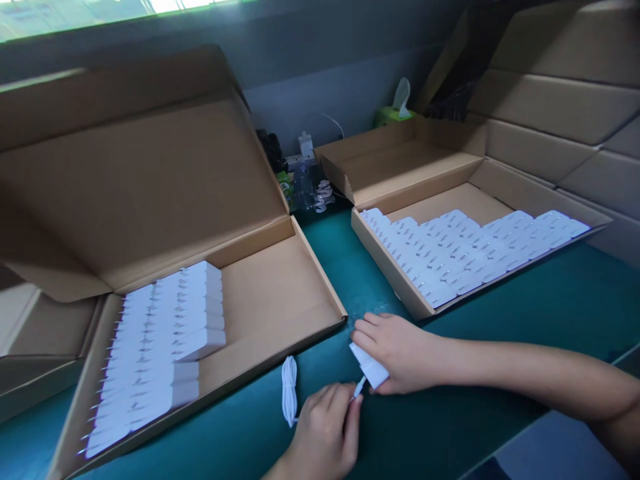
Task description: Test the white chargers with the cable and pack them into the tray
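My right hand (pixel 395 350) is closed around a white charger adapter (pixel 369 365), held just above the green table. Between the thumb and fingers of my left hand (pixel 325 427) is the white plug end of a charging cable (pixel 359 387). The plug's tip meets the lower side of the adapter; how far it sits in the port I cannot tell. The rest of the cable, a bundled white coil (pixel 289 392), lies on the table just left of my left hand.
A cardboard box (pixel 280 287) with raised lid at left holds stacked rows of white adapters (pixel 170 333). Another box (pixel 390 267) at right holds more adapters (pixel 460 253). Behind stand a tissue box (pixel 393 116) and a power strip (pixel 300 160); stacked cartons (pixel 550 107) rise at far right.
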{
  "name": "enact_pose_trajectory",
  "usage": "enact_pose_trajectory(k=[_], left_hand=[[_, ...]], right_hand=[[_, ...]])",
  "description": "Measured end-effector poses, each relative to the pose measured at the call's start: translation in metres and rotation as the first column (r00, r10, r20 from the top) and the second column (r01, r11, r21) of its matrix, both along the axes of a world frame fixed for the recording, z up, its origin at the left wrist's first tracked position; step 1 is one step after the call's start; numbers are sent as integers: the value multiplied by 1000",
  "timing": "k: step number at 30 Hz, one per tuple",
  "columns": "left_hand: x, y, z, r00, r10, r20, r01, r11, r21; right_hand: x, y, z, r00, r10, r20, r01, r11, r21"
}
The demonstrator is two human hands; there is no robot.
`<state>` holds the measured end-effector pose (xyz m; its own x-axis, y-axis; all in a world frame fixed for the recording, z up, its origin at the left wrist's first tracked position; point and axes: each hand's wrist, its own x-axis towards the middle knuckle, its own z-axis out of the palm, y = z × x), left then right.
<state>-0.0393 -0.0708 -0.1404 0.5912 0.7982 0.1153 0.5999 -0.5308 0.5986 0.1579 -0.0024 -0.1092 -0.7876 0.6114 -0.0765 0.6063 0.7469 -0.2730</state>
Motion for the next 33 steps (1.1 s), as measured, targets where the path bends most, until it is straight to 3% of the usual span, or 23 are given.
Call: enact_pose_trajectory(k=[20,27,33], left_hand=[[10,11,3,1000,-31,-3,31,999,29],[-1,12,6,996,-90,9,90,996,15],[-16,11,-6,980,32,197,-67,982,174]], right_hand=[[-2,1,-2,1000,15,-10,-15,1000,4],[-1,1,-1,1000,22,-3,-22,999,31],[-2,2,-2,999,9,-38,-10,1000,-2]])
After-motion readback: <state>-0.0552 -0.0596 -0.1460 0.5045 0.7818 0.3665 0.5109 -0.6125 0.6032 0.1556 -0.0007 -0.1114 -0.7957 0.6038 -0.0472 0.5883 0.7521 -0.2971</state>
